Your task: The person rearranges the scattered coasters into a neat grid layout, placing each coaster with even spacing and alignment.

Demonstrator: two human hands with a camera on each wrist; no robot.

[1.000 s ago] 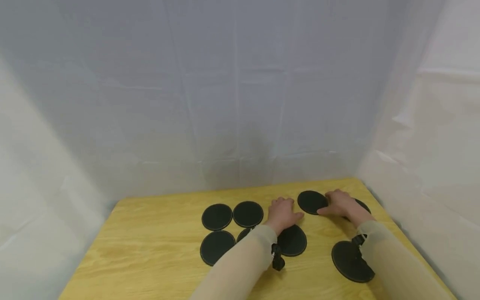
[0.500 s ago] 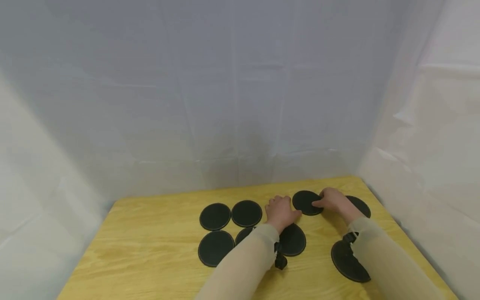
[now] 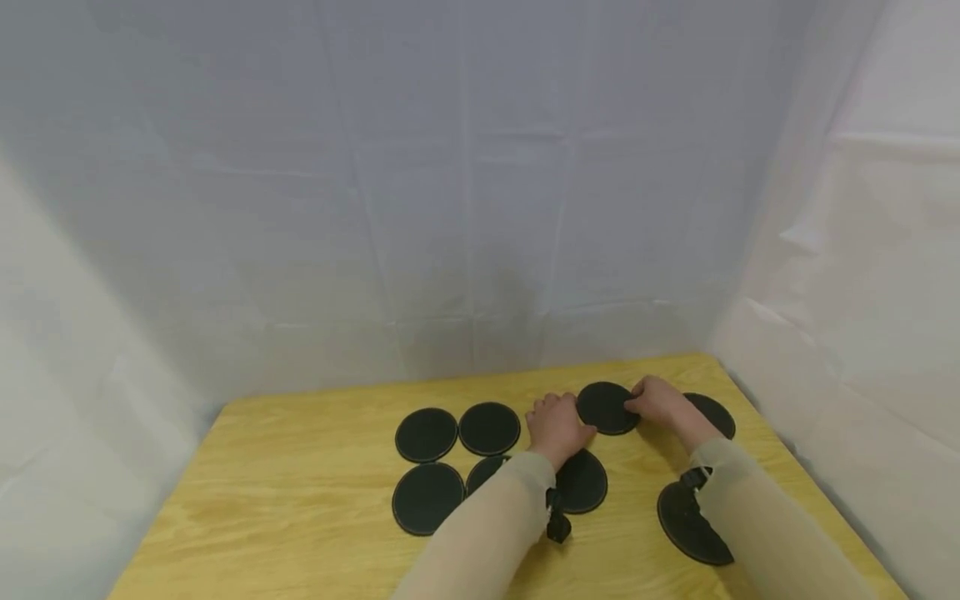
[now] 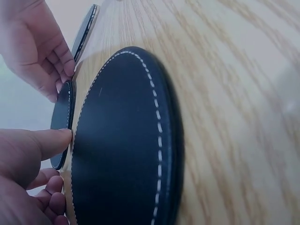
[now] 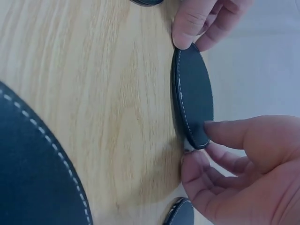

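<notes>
Head: my left hand (image 3: 557,427) and right hand (image 3: 660,402) flank 1 black coaster (image 3: 606,408) lying on the wooden table (image 3: 300,500); 7 more coasters lie around them.

Left wrist: thumb tip (image 4: 56,140) touches the coaster's near edge, probably to stop it sliding; other fingers loosely curled, gripping nothing.

Right wrist: thumb and fingers (image 5: 225,136) pinch the coaster's far edge, apparently to tip it up. White stitching, no logo or text readable.
</notes>
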